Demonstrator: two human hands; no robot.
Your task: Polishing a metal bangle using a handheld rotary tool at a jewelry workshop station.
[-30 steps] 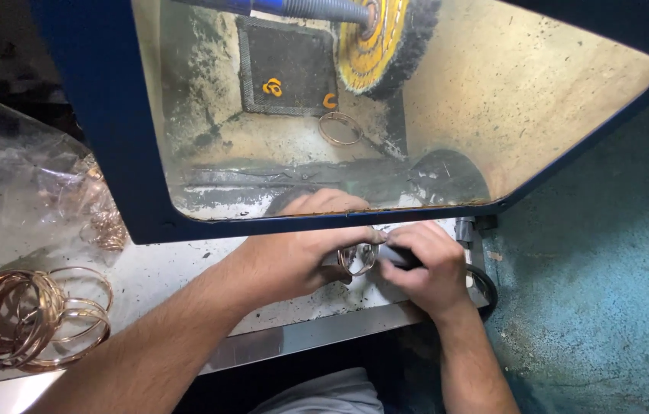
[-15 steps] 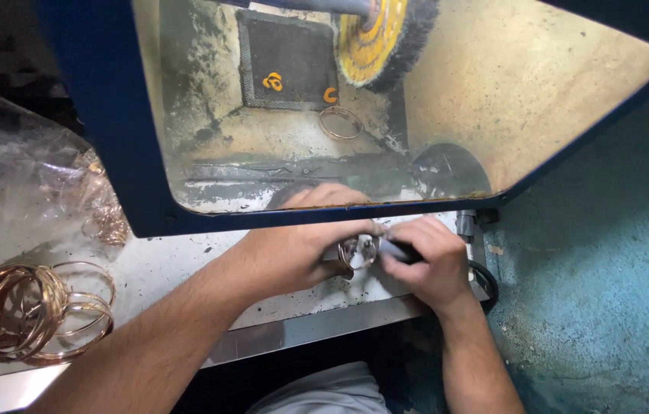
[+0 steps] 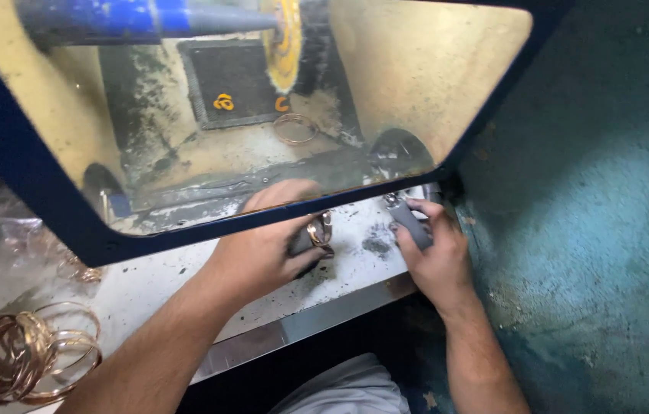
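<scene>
My left hand (image 3: 267, 245) reaches under the lower edge of a blue-framed window and grips a dark holder with gold-coloured bangles (image 3: 319, 231) on it. A short way to the right, my right hand (image 3: 436, 257) is closed around a small grey tool (image 3: 409, 222) whose metal tip points up towards the frame. The two hands are apart, with a dark dust patch (image 3: 376, 245) on the white bench between them. Behind the window hangs a yellow buffing wheel (image 3: 288, 42) on a blue shaft (image 3: 110, 19).
A heap of copper-coloured bangles (image 3: 21, 356) lies at the bench's left front. Clear plastic bags (image 3: 10, 238) sit behind them. One loose bangle (image 3: 295, 128) lies inside the dusty cabinet. A teal wall (image 3: 601, 230) closes the right side. The bench's metal edge (image 3: 317, 318) runs in front.
My right hand has drawn away to the right from the left hand, taking the grey tool with it. The view has shifted closer and a little leftward.
</scene>
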